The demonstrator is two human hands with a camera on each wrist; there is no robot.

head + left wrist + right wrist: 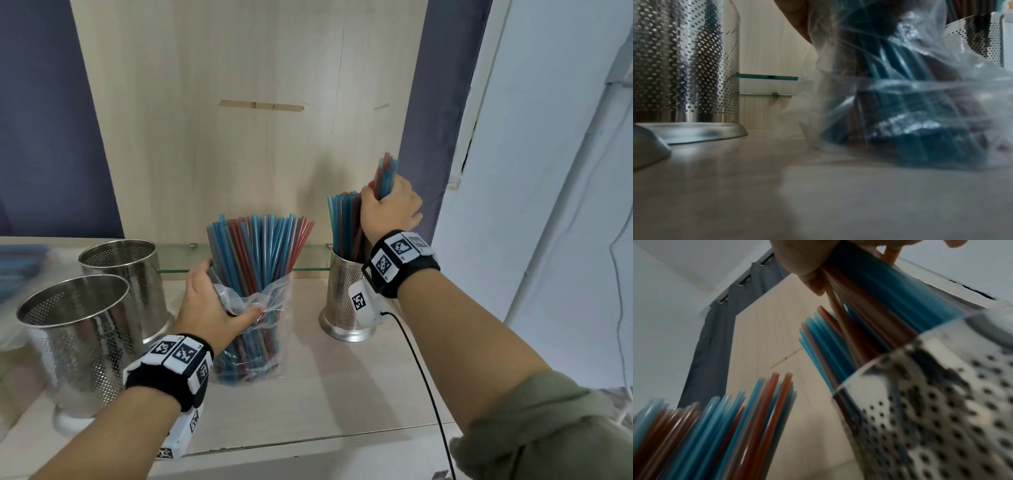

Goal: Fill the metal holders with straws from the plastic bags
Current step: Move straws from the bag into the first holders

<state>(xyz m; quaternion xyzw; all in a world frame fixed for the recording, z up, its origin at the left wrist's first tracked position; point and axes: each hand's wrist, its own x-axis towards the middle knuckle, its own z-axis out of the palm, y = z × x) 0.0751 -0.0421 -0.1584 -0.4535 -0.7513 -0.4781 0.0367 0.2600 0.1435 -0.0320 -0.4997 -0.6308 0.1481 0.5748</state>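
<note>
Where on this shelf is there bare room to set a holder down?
Bare shelf lies in front, between the bag of straws and the front edge, and between the bag and the right holder. The left is crowded by two empty holders.

Home room: grey curtain [715,331], wooden cabinet [246,130], white walls.

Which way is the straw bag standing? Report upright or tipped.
Upright: the plastic bag stands on the shelf, straws fanning out its open top, left hand gripping it.

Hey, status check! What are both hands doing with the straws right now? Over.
Left hand grips clear plastic bag. Right hand lowers red-blue straw bunch into perforated metal holder. Nothing blocking.
</note>
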